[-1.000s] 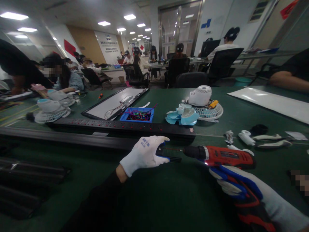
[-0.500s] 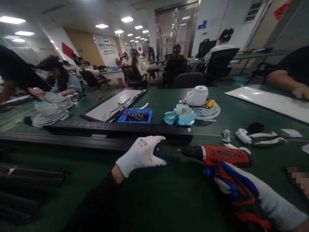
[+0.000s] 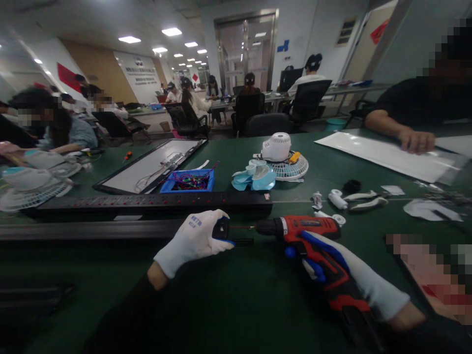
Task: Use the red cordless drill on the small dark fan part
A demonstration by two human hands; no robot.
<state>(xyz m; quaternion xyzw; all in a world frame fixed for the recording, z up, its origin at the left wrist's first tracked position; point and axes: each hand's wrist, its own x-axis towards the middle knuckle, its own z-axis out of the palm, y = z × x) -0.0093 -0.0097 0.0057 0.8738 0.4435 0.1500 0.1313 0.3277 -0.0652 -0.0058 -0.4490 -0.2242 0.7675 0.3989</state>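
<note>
My left hand [image 3: 193, 241], in a white glove, is clamped on a small black part [image 3: 222, 230] lying on the green table [image 3: 239, 295], just in front of the long black bar [image 3: 155, 204]. My right hand [image 3: 342, 273] is wrapped tight around the grip of the red drill [image 3: 300, 228], whose bit points left and meets that part. Behind the bar sit a blue tray [image 3: 188, 181] of wires and a white fan [image 3: 280, 157].

Small black part [image 3: 221, 229]: mostly covered by the left hand [image 3: 191, 240], shape unclear
Drill [image 3: 309, 241] bit tip: too thin to tell whether it touches that part
Drill handle: hidden under the right hand [image 3: 346, 275]
Fan [image 3: 25, 184] left of the drill: cut by the frame edge
Patch right of the drill: pixelated
</note>
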